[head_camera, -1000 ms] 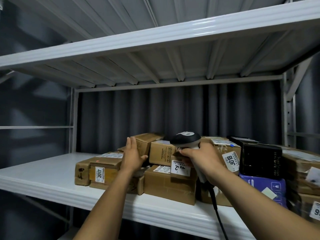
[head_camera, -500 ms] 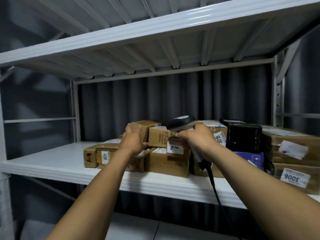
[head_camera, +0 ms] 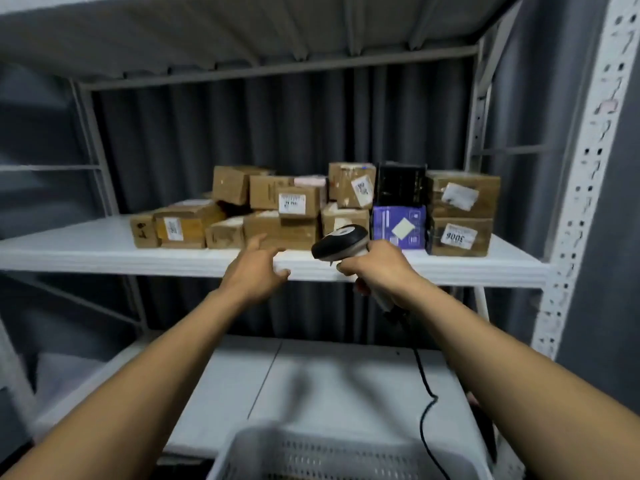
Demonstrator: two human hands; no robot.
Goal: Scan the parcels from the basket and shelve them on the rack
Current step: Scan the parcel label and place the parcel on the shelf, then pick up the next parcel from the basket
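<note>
Metal rack (head_camera: pixel 69 249), boxy cardboard parcels (head_camera: pixel 280 230)

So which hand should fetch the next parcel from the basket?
Likely the left hand: it is empty, fingers relaxed, while the right hand grips the barcode scanner. The basket sits below both.

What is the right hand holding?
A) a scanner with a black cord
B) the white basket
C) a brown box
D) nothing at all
A: the right hand is curled round the handle of the scanner, and its black cord hangs down below, while the left hand holds nothing.
</note>
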